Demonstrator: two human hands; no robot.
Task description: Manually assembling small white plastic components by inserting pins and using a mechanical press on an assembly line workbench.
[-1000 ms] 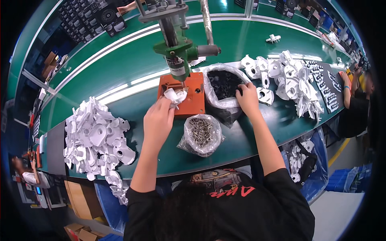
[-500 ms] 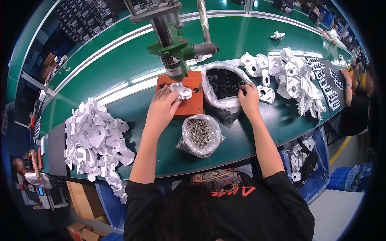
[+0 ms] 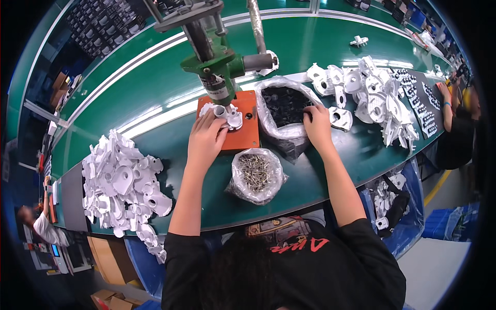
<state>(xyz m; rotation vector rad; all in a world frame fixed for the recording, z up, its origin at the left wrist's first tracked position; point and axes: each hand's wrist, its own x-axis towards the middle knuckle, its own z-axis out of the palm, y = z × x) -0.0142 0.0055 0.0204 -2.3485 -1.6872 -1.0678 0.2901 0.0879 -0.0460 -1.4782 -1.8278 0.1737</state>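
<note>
My left hand point(image 3: 207, 135) is closed on a white plastic part point(image 3: 234, 120) with a short tube. The part rests on the orange base plate point(image 3: 240, 142) of a green bench press point(image 3: 216, 70), below its spindle. At the right edge of an open clear bag point(image 3: 266, 129) of small black parts point(image 3: 284, 103), my right hand point(image 3: 318, 124) has its fingers curled over the black pieces. Whatever its fingertips hold is hidden. Nearer me stands a clear bag of metal screws point(image 3: 254, 173).
A heap of white plastic parts point(image 3: 121, 178) lies on the left of the green bench, another heap point(image 3: 382, 103) on the right. Beyond that is a dark mat point(image 3: 428, 108) with small parts in rows. Blue-lined bins point(image 3: 413, 206) stand below. Co-workers sit at both far sides.
The white part now shows its tube more fully on the plate, with my left hand shifted slightly down around it. My right hand stays at the bag of black parts. The view has shifted a little.
</note>
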